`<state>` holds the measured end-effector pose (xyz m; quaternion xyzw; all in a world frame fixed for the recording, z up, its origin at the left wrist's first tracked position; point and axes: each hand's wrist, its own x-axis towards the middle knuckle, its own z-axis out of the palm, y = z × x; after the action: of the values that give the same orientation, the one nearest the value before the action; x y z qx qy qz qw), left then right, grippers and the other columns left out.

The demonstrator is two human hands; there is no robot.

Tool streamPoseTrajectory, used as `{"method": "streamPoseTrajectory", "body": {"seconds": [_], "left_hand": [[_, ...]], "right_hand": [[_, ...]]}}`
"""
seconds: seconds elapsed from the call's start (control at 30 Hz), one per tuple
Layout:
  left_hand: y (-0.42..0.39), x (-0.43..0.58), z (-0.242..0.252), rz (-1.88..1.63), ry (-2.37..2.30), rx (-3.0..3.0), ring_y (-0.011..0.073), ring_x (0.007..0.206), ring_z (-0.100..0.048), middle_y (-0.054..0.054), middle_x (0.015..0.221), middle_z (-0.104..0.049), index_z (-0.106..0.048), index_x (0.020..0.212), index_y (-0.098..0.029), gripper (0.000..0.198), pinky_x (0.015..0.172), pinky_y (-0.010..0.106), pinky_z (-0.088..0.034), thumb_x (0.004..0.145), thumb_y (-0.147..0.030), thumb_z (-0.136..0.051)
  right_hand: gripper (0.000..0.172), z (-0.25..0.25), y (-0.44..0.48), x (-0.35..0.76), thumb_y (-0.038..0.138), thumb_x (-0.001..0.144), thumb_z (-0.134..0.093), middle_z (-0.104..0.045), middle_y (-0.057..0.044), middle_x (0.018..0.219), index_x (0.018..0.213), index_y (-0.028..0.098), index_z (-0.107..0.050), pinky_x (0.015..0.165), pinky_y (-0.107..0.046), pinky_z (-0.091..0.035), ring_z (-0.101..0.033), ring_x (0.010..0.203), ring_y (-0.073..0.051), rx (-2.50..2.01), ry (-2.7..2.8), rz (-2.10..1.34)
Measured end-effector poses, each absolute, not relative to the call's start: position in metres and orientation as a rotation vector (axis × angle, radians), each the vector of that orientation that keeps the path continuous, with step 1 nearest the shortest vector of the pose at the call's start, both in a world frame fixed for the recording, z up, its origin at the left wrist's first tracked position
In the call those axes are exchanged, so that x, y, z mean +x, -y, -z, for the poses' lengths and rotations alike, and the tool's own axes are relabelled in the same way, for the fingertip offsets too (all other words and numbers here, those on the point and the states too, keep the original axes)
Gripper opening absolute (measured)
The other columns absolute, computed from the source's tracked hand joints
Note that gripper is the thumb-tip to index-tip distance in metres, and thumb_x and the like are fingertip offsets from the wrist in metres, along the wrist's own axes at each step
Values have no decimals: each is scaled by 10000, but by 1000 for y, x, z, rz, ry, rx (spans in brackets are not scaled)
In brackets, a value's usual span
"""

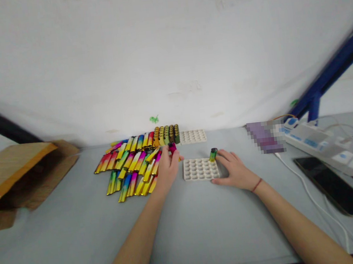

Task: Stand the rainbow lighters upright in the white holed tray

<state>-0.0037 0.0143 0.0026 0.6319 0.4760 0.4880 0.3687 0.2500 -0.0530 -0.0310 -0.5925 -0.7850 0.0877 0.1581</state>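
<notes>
My left hand (168, 166) is closed on a shiny magenta lighter (172, 147), held upright beside the pile of lighters. A white tray (200, 175) with rows of round holes lies in front of me, slightly right of that hand. One green-and-yellow lighter (213, 155) with a dark top stands upright at the tray's far right corner. My right hand (235, 170) rests at the tray's right edge, fingers and thumb spread apart. Its fingertips are close to the standing lighter; whether they touch it I cannot tell.
Many rainbow-and-gold lighters (132, 162) lie left of the tray. Behind are a block of upright lighters (167, 135) and another white tray (192, 137). A cardboard box (16, 169) stands far left. At right are a phone (335, 184), a power strip (319, 140) and white cables (305, 190).
</notes>
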Motion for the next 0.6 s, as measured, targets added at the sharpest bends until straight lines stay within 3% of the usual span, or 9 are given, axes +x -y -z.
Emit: {"method": "streamPoseTrajectory", "body": {"seconds": [0.13,0.23,0.37,0.47,0.6], "left_hand": [[-5,2,-11,-1334,-1080,1549,121,669,-594,-3,828,-650,-484,947,-217,134,719,282,-477,914,-348,-476],[-1,6,-14,-1333,-1065,1456,124,670,-546,-36,689,-554,-529,904,-212,137,730,269,-461,876,-338,-480],[2,14,-17,-1281,-967,1182,131,559,-468,-28,563,-447,-548,731,-201,351,584,263,-436,868,-481,-386],[6,18,-23,-1259,-899,942,95,438,-338,-47,503,-347,-437,602,-215,473,432,224,-317,848,-608,-344],[10,20,-30,-1210,-889,822,62,386,-225,-79,502,-265,-370,602,-217,502,367,180,-176,811,-674,-382]], "right_hand": [[863,33,53,251,670,750,-686,-446,-230,1510,1417,157,-496,1147,-634,-273,-363,1432,-394,-1676,2247,-239],[865,34,53,252,678,756,-676,-456,-231,1501,1419,153,-495,1143,-632,-279,-369,1428,-394,-1657,2250,-226],[858,34,53,252,675,762,-671,-456,-229,1502,1429,169,-483,1135,-642,-284,-377,1423,-397,-1656,2247,-215],[847,34,54,252,658,768,-673,-455,-229,1504,1433,172,-479,1137,-635,-286,-381,1422,-396,-1661,2252,-213],[832,34,54,252,647,775,-669,-459,-220,1501,1442,189,-473,1132,-635,-294,-380,1420,-400,-1649,2258,-199]]}}
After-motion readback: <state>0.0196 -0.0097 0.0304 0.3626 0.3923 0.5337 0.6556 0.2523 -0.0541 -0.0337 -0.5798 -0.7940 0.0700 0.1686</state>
